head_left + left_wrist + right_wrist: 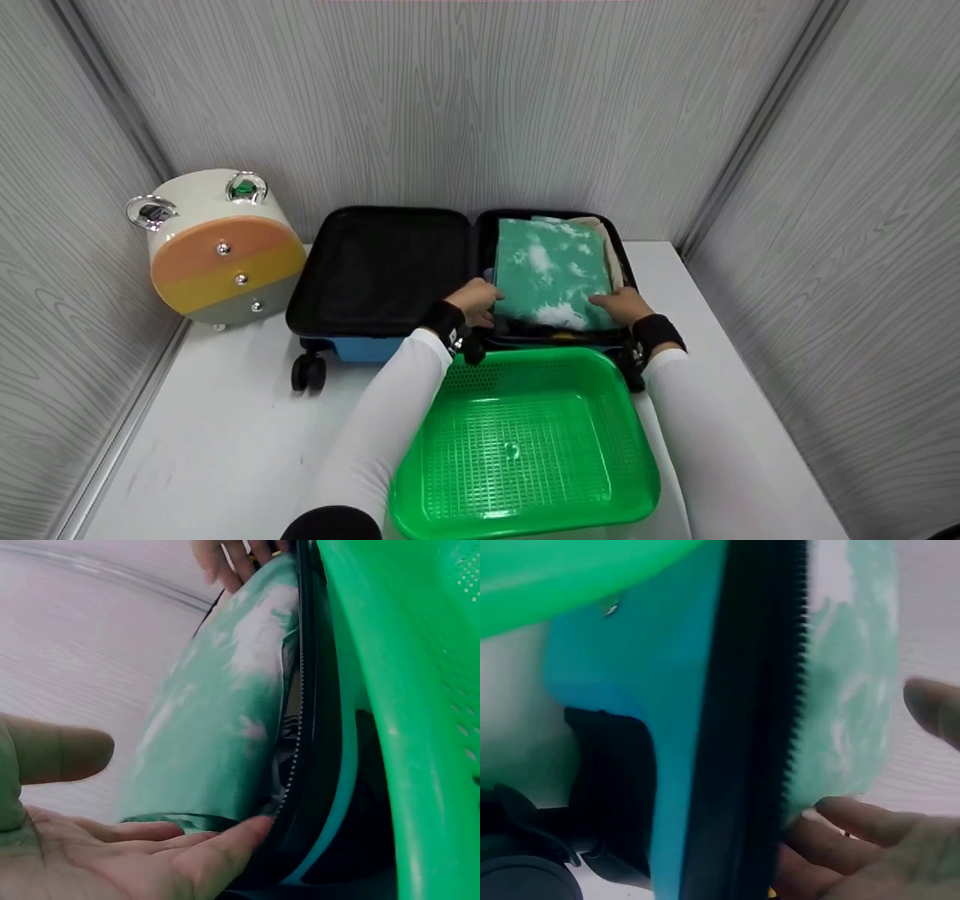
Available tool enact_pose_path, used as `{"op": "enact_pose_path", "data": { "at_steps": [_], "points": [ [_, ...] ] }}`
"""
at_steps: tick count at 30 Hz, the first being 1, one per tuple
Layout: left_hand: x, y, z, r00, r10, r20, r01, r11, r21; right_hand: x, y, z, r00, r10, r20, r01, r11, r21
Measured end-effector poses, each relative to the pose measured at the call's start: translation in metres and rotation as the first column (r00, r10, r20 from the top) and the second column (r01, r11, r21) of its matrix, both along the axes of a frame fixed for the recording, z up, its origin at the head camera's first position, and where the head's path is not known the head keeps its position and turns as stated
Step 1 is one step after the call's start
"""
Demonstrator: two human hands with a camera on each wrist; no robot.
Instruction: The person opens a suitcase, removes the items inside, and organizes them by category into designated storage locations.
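Observation:
A folded green-and-white tie-dye cloth point(551, 270) lies on top in the right half of an open blue suitcase point(367, 348). My left hand point(477, 300) is at the cloth's left edge; in the left wrist view its fingers point(217, 855) extend along that edge, with the thumb held apart. On the other side, my right hand point(624, 306) is at the near right corner. The right wrist view shows its fingertips point(829, 804) right at the cloth's edge beside the zipper, the thumb again apart. Beige fabric point(611, 251) shows under the cloth on the right.
A green perforated plastic basket point(645, 457) stands in front of the suitcase, beneath my forearms. The suitcase's left half has a black lining point(390, 262). At the left is a round striped drawer box point(225, 262) with silver knobs. Grey wood-grain panels point(420, 97) enclose the white table point(225, 420).

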State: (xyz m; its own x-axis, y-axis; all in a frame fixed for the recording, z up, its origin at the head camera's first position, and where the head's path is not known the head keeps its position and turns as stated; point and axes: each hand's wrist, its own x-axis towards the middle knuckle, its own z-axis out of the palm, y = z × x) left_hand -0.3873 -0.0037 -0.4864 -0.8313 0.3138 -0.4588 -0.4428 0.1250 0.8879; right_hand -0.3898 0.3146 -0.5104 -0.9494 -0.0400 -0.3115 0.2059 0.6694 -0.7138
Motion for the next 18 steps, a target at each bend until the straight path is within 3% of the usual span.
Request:
{"op": "enact_pose_path", "data": {
  "at_steps": [5,12,15,18],
  "points": [
    [-0.006,0.008,-0.004,1.0,-0.003,0.026,0.004,0.999,-0.049,-0.004,-0.004,-0.002,0.998,0.029,0.048,-0.034,0.994,0.102],
    [-0.011,0.012,-0.004,0.994,0.0,-0.108,-0.024,0.975,-0.221,-0.012,-0.008,-0.008,1.0,-0.016,-0.025,0.019,0.992,0.122],
    [-0.012,0.009,-0.001,0.992,0.04,-0.119,-0.061,0.982,-0.181,-0.009,-0.011,-0.005,0.998,-0.041,-0.043,0.044,0.996,0.078],
    [-0.014,0.006,0.001,0.99,0.103,-0.1,-0.11,0.992,-0.067,-0.006,-0.011,0.0,0.998,-0.063,-0.018,0.062,0.998,-0.03]
  ]
}}
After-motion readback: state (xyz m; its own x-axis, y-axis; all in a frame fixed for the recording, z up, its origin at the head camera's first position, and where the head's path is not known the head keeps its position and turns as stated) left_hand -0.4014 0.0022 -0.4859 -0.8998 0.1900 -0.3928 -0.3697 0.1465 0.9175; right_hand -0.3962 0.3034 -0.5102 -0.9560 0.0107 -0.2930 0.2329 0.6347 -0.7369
